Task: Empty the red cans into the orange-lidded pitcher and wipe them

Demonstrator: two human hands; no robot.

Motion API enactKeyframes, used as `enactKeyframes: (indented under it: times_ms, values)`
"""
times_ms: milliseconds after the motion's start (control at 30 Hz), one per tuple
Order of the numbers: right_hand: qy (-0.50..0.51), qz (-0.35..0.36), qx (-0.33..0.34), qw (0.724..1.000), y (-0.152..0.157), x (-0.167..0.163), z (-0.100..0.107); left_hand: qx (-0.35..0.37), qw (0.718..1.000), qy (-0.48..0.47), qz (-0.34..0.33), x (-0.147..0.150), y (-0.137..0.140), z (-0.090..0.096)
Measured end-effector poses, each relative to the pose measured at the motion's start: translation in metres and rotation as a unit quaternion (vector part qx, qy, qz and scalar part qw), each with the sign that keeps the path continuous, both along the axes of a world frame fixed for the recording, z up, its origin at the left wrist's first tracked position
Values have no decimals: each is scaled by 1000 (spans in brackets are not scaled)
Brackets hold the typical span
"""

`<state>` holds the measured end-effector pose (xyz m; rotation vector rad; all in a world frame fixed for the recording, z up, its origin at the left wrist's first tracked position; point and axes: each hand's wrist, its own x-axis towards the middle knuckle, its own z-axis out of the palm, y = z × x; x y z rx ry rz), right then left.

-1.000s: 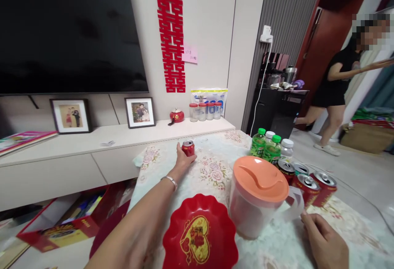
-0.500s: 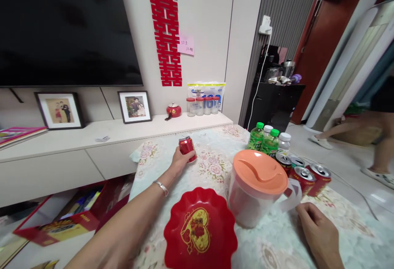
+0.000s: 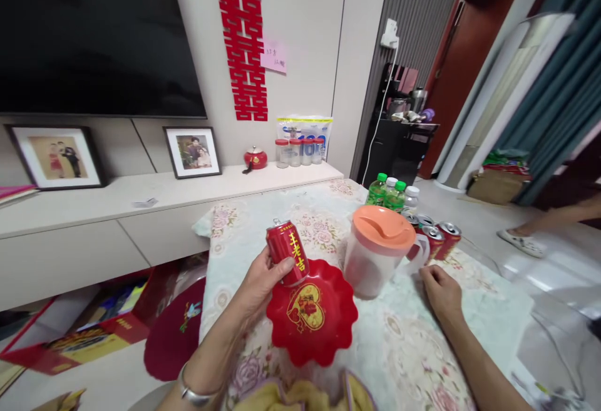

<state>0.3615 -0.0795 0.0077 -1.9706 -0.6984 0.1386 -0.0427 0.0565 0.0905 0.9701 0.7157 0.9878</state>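
Observation:
My left hand [image 3: 257, 286] is wrapped round a red drink can [image 3: 287, 252] with yellow characters. The can is slightly tilted, its tab raised on top, and it is above the far left rim of a red scalloped plate [image 3: 334, 336]. A gold heart design marks the middle of the plate. To the right of the plate stands a clear plastic pitcher [image 3: 364, 270] with an orange lid [image 3: 382, 228]. My right hand [image 3: 442, 295] rests on the tablecloth by the pitcher's handle, its fingers curled in with nothing visible in them.
Behind the pitcher stand green-capped bottles [image 3: 377, 192], white-capped bottles and several red cans [image 3: 449, 239]. A yellow cloth [image 3: 305, 395] lies at the near edge. Beyond the table [image 3: 399, 336], a white cabinet [image 3: 173, 201] carries framed photos and red-lidded jars [image 3: 295, 153]. A person's leg shows at right.
My left hand has brought the can nearer, from the far part of the table to the plate's rim. My right hand stays curled beside the pitcher. The view has shifted, and the yellow cloth now shows.

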Motion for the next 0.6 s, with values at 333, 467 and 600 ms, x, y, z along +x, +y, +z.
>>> enactKeyframes:
  times_ms: [333, 467, 600]
  values:
    - [150, 129, 197, 960, -16, -35, 32, 52, 997, 63, -12, -8, -13, -7]
    - [175, 170, 263, 933, -9, -51, 56, 75, 992, 99, -19, -4, -18, -8]
    - [186, 179, 299, 919, 5, -56, 62, 85, 991, 97, -37, 2, -19, -16]
